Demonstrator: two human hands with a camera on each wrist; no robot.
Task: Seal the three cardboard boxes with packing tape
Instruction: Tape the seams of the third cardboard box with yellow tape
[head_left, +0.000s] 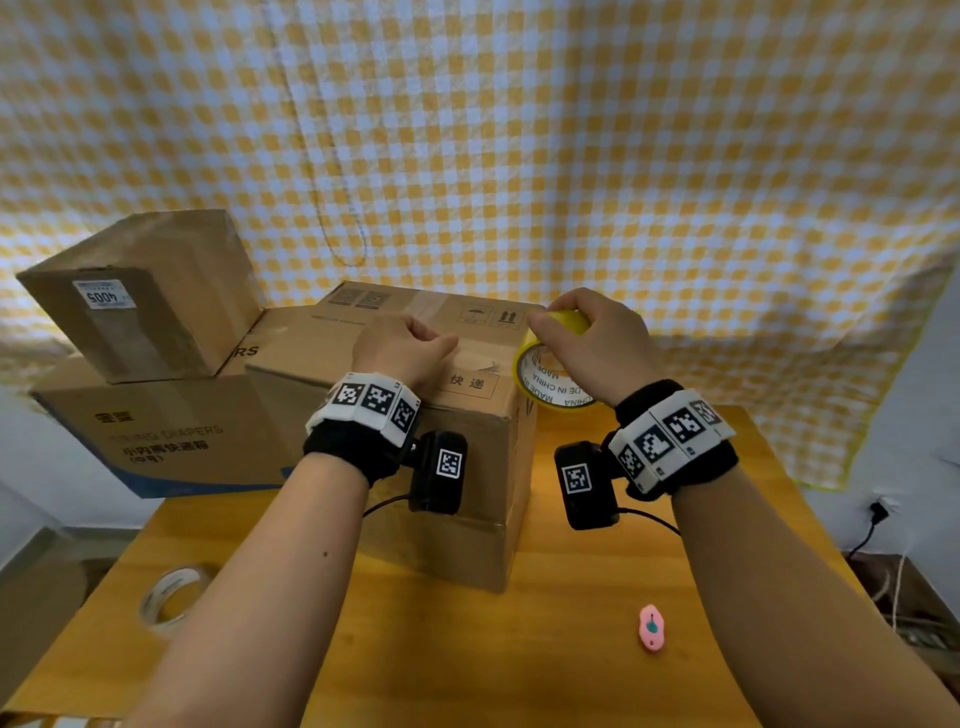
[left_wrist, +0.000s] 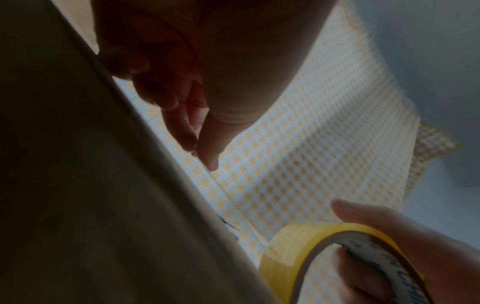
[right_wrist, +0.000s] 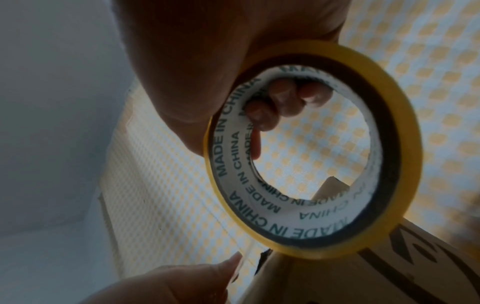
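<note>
Leftmost, a small brown cardboard box (head_left: 140, 291) sits on a wide printed carton (head_left: 171, 431). Beside them stands the brown cardboard box being sealed (head_left: 415, 441); on its top the left hand (head_left: 400, 351) pinches a clear tape end (right_wrist: 242, 255) between thumb and forefinger. Right of it, off the box's right edge, the right hand (head_left: 597, 343) grips the yellow packing-tape roll (head_left: 550, 364), fingers curled through its core. Likely the strip runs left-right between them.
</note>
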